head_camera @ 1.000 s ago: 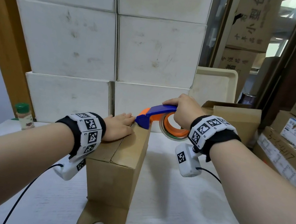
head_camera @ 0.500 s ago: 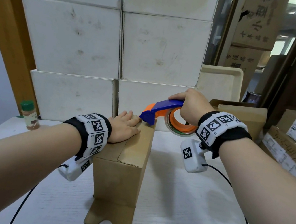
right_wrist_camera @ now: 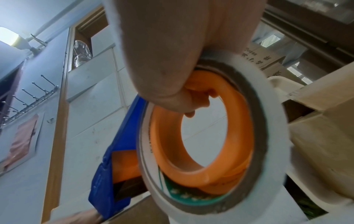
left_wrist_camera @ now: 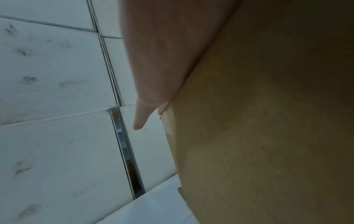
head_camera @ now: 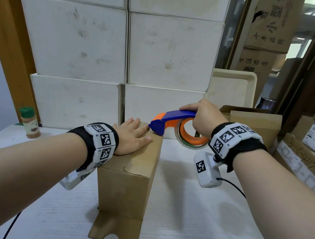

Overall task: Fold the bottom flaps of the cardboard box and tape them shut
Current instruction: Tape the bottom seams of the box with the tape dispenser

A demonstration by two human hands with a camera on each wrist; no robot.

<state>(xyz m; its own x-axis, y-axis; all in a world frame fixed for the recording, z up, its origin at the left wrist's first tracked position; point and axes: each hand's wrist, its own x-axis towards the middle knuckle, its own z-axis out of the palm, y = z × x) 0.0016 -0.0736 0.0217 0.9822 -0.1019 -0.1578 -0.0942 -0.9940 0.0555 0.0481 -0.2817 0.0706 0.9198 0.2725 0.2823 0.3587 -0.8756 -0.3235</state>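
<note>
A narrow brown cardboard box [head_camera: 124, 192] stands upright on the white table [head_camera: 187, 226], its folded flaps facing up and loose flaps splayed at its foot. My left hand [head_camera: 132, 139] lies flat on the folded flaps with straight fingers; in the left wrist view its fingers [left_wrist_camera: 153, 72] rest along the box [left_wrist_camera: 268, 121]. My right hand [head_camera: 201, 117] grips a blue and orange tape dispenser [head_camera: 174, 125] holding a tape roll [head_camera: 190, 136]. The dispenser's blue nose touches the box's far top edge. In the right wrist view, fingers [right_wrist_camera: 191, 98] curl through the orange core of the tape roll [right_wrist_camera: 201, 136].
White boxes [head_camera: 121, 52] are stacked behind the table. A spice jar [head_camera: 29, 123] with a green lid stands at the far left. An open cardboard box [head_camera: 254, 123] and a cream tray [head_camera: 233, 87] sit at the right rear; labelled cartons [head_camera: 310, 158] pile up on the right.
The view has shifted slightly. The dispenser's nose has stayed at the box's far top edge, and my left hand has kept pressing the flaps.
</note>
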